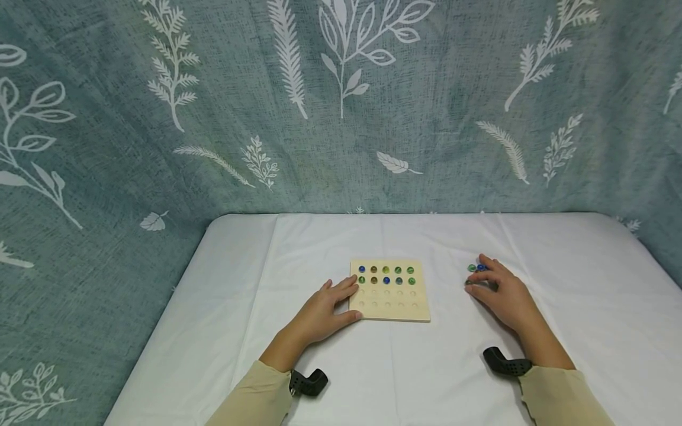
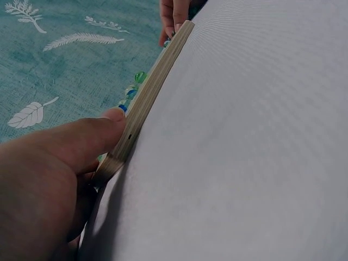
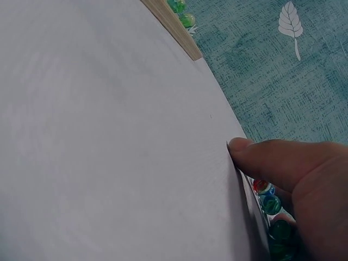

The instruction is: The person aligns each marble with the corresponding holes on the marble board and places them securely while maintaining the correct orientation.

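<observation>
A pale wooden board [image 1: 394,313] with rows of round hollows lies on the white cloth. Glass marbles [image 1: 386,280] in blue, green, brown and yellow fill its two back rows. My left hand [image 1: 322,310] rests at its near left corner, fingers on the left side and thumb along the front edge [image 2: 155,81]. To the right of the board, my right hand [image 1: 506,296] pinches a dark marble [image 1: 468,282] between thumb and index finger. Beneath that hand sit loose marbles, among them a green marble [image 1: 471,268] and a red-and-blue marble [image 3: 263,186], partly hidden by fingers.
The white cloth [image 1: 341,378] covers the table, with light creases. A teal curtain [image 1: 447,130] with white leaf prints hangs behind and at the sides. Black wrist devices sit on the left wrist [image 1: 309,383] and the right wrist [image 1: 506,362].
</observation>
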`<action>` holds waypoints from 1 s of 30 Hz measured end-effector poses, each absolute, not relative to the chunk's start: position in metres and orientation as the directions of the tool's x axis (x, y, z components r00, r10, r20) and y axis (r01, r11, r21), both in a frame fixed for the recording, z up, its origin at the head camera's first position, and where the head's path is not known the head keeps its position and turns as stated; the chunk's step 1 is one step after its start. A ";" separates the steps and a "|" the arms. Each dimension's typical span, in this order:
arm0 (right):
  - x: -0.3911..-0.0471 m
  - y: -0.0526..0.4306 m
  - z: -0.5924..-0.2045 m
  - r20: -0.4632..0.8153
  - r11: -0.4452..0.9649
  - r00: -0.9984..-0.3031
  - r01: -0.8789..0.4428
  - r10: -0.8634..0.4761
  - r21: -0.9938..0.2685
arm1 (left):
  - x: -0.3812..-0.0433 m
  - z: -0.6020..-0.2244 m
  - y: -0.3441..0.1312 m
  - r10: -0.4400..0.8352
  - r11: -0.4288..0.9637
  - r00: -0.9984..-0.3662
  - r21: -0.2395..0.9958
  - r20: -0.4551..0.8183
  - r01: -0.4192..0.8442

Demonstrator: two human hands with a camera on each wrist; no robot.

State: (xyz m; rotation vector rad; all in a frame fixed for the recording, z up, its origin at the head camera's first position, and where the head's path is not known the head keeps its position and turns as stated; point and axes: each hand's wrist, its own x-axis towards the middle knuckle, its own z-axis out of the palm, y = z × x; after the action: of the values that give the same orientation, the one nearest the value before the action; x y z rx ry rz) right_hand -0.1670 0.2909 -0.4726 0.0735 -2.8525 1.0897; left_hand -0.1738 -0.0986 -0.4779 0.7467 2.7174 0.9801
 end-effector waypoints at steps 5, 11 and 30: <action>-0.168 0.288 -0.471 0.106 0.753 -0.994 -0.073 -0.005 -0.654 | -0.174 -0.478 -0.101 0.505 0.658 -0.863 0.638 0.018 0.399; -0.168 0.289 -0.469 0.105 0.747 -0.994 -0.070 0.000 -0.661 | -0.175 -0.478 -0.101 0.514 0.649 -0.857 0.639 0.031 0.412; -0.159 0.227 -0.439 0.053 0.600 -0.999 -0.047 -0.008 -0.798 | -0.173 -0.478 -0.100 0.501 0.656 -0.865 0.648 0.010 0.387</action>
State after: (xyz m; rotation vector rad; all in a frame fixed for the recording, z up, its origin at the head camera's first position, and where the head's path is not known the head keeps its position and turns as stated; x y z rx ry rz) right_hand -0.1595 0.2268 -0.4394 0.0476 -2.7702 1.3843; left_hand -0.1728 -0.0996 -0.4776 0.7313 2.7016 0.9982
